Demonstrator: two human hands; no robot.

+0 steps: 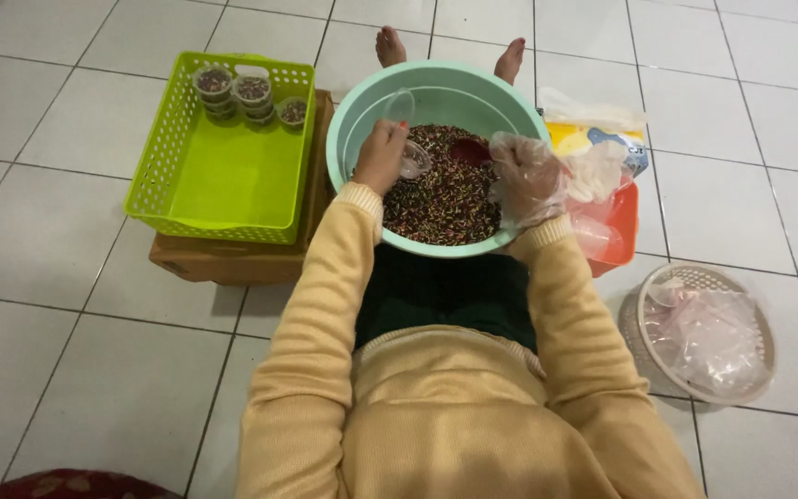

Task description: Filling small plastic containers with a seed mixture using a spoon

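Surface: a floor [94,370] of pale square tiles with dark grout lines. No table is in use; everything sits at floor level. The person is seated on the floor, both bare feet showing beyond the far rim of the basin, in a yellow long-sleeved top.

Central item: a round mint-green basin [436,92] resting between the legs, holding a mass of small mixed grains [445,199], dark with red, green and pale flecks. A small red scoop [469,152] lies in the grains near the middle.

Left hand [381,155]: bare, over the left part of the basin. Its grip is closed round a small clear plastic cup [412,159] with a hinged clear lid standing open above it. The cup sits just above the grains; whether it touches them cannot be told.

Right hand [525,180]: covered by a loose clear plastic glove, at the right rim of the basin over the grains. Fingers curled; whether the grip holds anything cannot be told.

Left of the basin: a lime-green perforated basket [223,176] on a brown cardboard box [233,263]. In its far corner stand filled clear cups [251,92], stacked.

Right of the basin: an orange tray [622,222] with clear plastic bags, and nearer, a round beige basket [704,333] holding crumpled clear plastic.
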